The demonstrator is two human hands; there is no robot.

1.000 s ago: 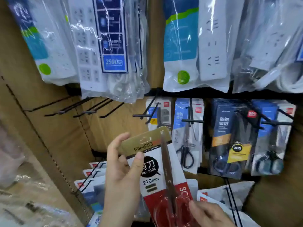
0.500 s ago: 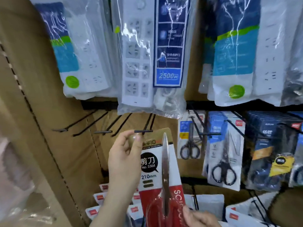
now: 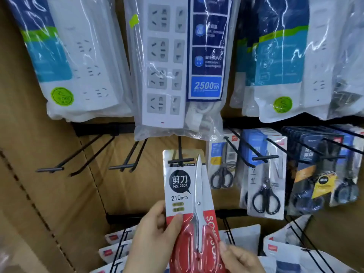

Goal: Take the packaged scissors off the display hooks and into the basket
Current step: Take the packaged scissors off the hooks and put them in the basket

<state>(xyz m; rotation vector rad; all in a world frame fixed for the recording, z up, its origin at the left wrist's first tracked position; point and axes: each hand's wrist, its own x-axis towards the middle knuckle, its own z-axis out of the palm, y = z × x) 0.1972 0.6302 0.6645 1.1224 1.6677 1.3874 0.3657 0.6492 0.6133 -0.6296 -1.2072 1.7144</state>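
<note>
Clearly, the left hand [image 3: 155,239] has its grip closed on the left edge of the packaged scissors [image 3: 189,194], thumb on the front. The right hand [image 3: 240,257] pinches the lower right corner. The card's top sits at a display hook [image 3: 180,160].

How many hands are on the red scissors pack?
2. The left hand grips the scissors pack at its lower left edge; the right hand holds its lower right edge, partly out of frame.

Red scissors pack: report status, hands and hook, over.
Left hand grips red scissors pack at lower left edge; right hand holds lower right. Hook crossbar lies across card top; threaded or free, cannot tell.
</note>
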